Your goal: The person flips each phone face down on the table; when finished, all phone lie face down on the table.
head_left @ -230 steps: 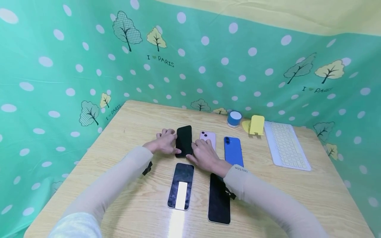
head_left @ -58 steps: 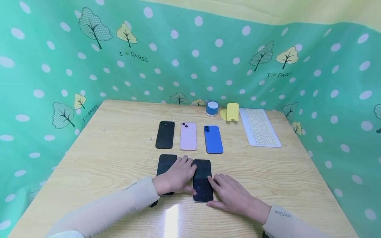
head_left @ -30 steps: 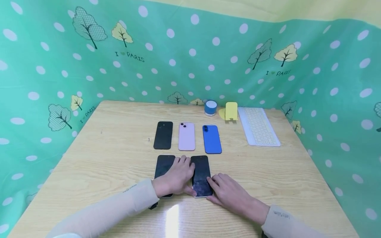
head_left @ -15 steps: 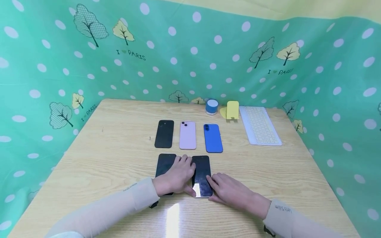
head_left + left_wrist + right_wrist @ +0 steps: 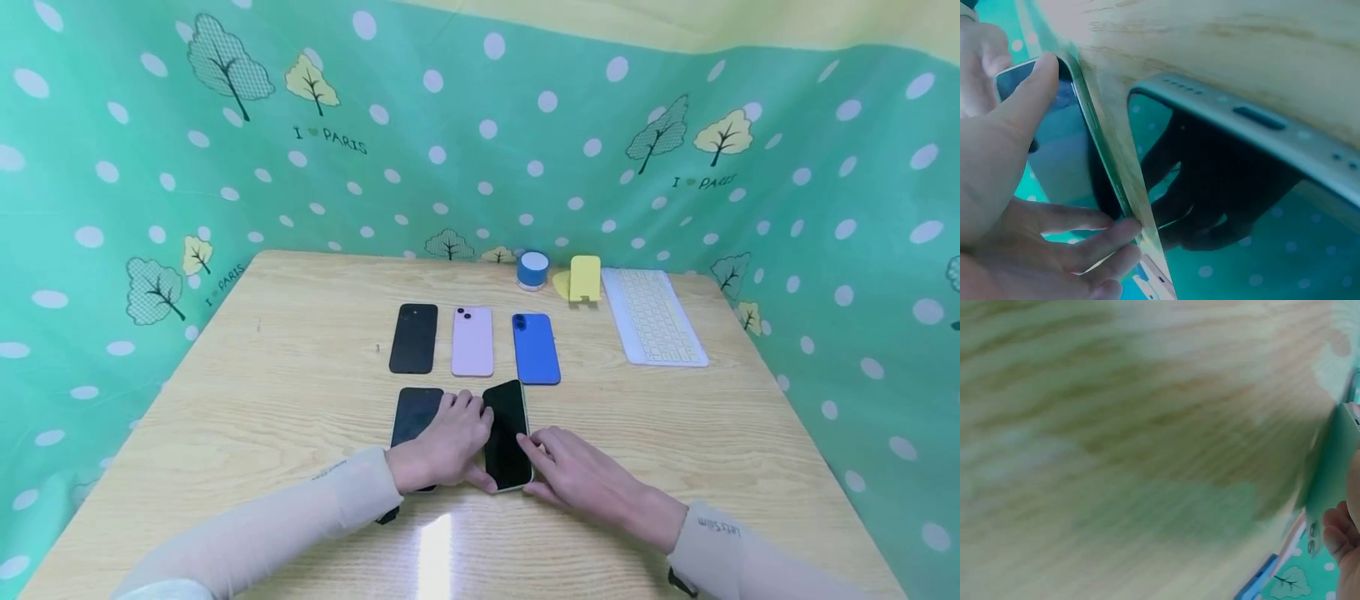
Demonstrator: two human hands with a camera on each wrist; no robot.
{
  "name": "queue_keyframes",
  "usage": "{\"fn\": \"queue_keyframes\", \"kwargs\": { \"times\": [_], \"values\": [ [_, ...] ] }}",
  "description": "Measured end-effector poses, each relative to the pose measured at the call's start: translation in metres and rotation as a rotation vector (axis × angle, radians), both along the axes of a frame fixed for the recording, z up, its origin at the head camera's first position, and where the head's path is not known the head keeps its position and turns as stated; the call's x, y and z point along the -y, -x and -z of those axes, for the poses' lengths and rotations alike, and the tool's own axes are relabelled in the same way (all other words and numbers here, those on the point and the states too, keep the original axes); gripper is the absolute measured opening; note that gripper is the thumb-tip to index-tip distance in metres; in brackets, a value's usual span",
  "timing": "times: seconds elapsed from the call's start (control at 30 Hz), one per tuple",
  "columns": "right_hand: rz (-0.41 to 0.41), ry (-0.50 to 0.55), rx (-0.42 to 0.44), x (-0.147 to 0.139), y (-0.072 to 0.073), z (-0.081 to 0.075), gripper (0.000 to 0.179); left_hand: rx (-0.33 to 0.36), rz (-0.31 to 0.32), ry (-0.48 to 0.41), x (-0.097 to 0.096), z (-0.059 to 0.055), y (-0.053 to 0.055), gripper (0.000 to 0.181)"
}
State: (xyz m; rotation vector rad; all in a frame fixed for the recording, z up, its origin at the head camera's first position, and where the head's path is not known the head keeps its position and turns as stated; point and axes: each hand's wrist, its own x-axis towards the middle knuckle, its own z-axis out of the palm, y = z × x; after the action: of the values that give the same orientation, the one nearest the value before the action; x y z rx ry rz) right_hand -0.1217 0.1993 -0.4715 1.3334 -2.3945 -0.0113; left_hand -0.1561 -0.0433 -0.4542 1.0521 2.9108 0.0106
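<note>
Head view: the left hand [image 5: 448, 443] and the right hand [image 5: 585, 475] grip the held phone [image 5: 507, 437] by opposite long edges, near the middle of the wooden table [image 5: 262, 400]. The second phone [image 5: 417, 410] lies beside it, partly covered by the left hand.

Left wrist view: the left hand spans the held phone's width; a gap separates both phones.

Right wrist view: the held phone tilts, its back exposed.

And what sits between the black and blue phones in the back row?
The pink phone, with a strip of bare table on either side; the head view shows it.
</note>
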Motion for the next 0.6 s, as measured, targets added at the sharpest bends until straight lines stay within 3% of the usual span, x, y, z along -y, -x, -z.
{"fn": "queue_keyframes", "kwargs": {
  "times": [0.37,0.6],
  "values": [
    [-0.006,0.032,0.027,0.013,0.001,-0.013,0.063,-0.029,0.010,-0.050,0.002,-0.001,-0.001,0.095],
    [-0.046,0.053,0.027,0.017,0.005,-0.018,0.058,0.036,0.058,-0.267,0.006,-0.007,0.005,0.098]
  ]
}}
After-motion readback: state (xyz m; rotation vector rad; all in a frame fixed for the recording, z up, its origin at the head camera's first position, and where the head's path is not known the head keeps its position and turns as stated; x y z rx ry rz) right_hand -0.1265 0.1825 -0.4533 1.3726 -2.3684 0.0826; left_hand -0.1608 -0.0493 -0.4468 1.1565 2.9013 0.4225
